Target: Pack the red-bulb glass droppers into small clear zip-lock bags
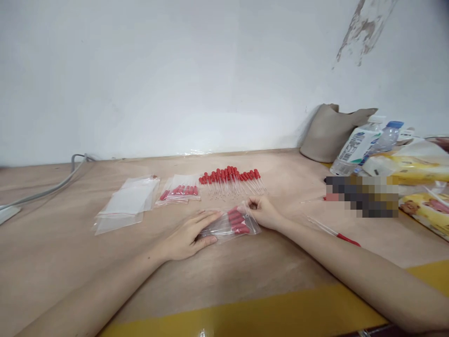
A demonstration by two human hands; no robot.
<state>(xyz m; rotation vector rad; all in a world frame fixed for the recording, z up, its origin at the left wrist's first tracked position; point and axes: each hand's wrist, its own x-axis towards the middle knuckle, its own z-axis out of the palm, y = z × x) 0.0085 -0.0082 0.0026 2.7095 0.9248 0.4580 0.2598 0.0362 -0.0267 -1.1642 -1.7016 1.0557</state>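
Observation:
A clear zip-lock bag [224, 229] lies in front of me with several red-bulbed droppers [239, 221] inside, their bulbs toward the right end. My left hand [191, 234] rests on the bag's left part, fingers stretched out and thumb apart. At the bag's right end, my right hand [261, 211] pinches the edge between closed fingers. Just beyond the bag lies a spread pile of loose droppers [228, 178] with red bulbs pointing away. Filled bags [179, 191] overlap to the left of that pile. Flat bags without droppers [126, 201] are stacked farther left.
Loose droppers [347, 239] lie by my right forearm, near a blurred-out patch [365, 196]. A grey-brown container [324, 133], plastic bottles [358, 145] and yellow packages [428, 208] stand or lie at the right. A grey cable [52, 189] runs along the left, and a white wall closes the back.

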